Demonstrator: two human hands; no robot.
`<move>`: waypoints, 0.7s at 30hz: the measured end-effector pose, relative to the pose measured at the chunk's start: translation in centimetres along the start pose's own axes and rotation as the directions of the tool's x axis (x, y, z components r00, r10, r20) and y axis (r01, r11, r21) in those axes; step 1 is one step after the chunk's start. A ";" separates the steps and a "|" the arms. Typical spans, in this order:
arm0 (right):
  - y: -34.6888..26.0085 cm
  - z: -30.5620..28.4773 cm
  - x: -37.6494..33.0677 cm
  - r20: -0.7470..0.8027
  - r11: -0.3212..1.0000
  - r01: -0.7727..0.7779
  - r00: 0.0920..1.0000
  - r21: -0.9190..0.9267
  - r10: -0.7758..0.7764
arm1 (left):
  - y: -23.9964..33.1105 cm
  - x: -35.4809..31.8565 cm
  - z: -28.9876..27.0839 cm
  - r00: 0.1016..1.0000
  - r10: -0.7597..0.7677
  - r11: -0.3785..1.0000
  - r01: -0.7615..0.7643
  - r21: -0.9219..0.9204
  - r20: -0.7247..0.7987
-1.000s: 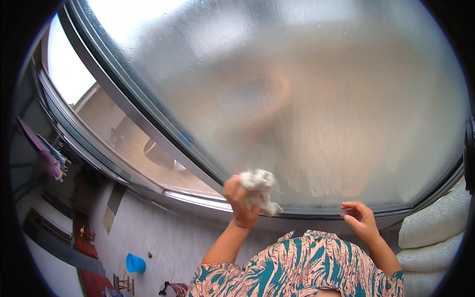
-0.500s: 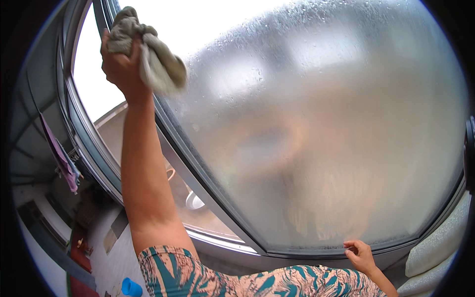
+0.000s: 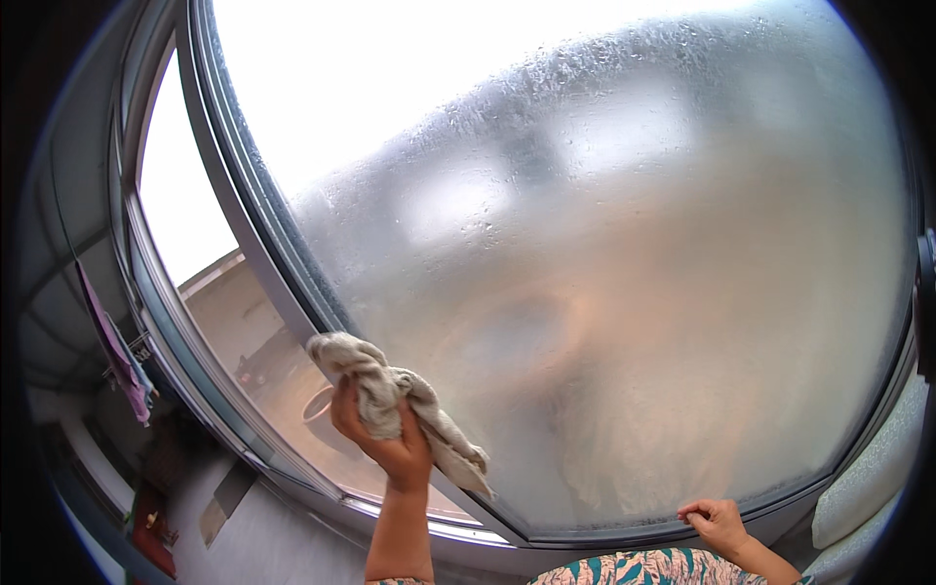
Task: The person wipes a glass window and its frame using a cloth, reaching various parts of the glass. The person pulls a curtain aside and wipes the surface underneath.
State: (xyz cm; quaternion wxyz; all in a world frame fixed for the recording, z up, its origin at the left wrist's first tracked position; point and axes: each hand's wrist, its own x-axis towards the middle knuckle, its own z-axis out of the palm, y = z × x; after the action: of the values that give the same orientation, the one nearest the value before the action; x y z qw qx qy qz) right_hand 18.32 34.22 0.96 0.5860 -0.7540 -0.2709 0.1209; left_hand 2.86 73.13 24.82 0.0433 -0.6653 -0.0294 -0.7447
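Left hand [image 3: 392, 450] is sitting lower than before, grasping a twisted, crumpled, grey-beige cloth [image 3: 377, 392], its tail trailing toward lower right, overlapping the window bar [image 3: 255, 244] beside the fogged pane [image 3: 663, 322], right hand [image 3: 720, 525] curling, grip unclear.

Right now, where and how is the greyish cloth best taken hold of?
Probably by the cloth's narrow lower end, coming from the lower right: the left hand grips its bunched upper part, while this end trails free toward that side.
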 end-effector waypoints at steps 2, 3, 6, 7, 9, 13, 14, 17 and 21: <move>0.1 -0.3 0.1 0.024 1.000 -0.007 1.000 -0.020 0.008 | -1.8 2.6 0.2 0.999 0.048 0.998 -0.048 0.030 0.001; 0.2 -0.4 0.0 0.026 0.999 -0.032 0.999 -0.012 0.032 | -2.3 4.6 0.8 0.994 0.106 0.989 -0.103 0.105 -0.027; 0.5 -0.6 0.1 0.031 1.000 -0.013 0.999 -0.014 0.013 | -5.5 13.8 2.6 0.947 0.293 0.949 -0.270 0.166 -0.134; 0.6 -0.5 0.0 0.033 1.000 0.005 0.999 -0.023 -0.004 | -6.8 17.7 2.8 0.920 0.356 0.926 -0.324 0.192 -0.165; 0.5 -0.2 0.0 0.031 1.000 0.009 1.000 -0.026 -0.008 | -8.7 26.0 2.8 0.870 0.490 0.872 -0.486 0.067 -0.061; 0.0 -0.1 -0.3 0.022 1.000 0.014 1.000 -0.018 -0.013 | -6.6 37.4 9.5 0.894 0.411 -0.075 0.229 -0.970 0.179; -0.1 -0.2 -0.4 0.023 0.999 0.014 1.000 -0.034 -0.013 | -4.3 38.8 11.0 0.856 0.494 -0.112 0.234 -0.966 0.150; -0.2 -0.3 -0.6 0.001 0.997 0.012 1.000 -0.078 -0.012 | 6.4 34.7 13.6 0.853 0.502 0.509 -0.424 -0.749 -0.142; 0.2 0.7 -0.9 0.042 0.989 0.048 0.998 -0.140 -0.043 | 12.7 25.7 11.5 0.874 0.457 0.824 -0.486 -0.289 -0.166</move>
State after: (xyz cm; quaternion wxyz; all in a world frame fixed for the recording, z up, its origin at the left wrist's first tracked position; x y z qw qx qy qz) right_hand 17.30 34.24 0.48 0.5286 -0.7845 -0.3073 0.1030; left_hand 12.66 61.05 51.46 0.1182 -0.6157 0.2599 -0.7345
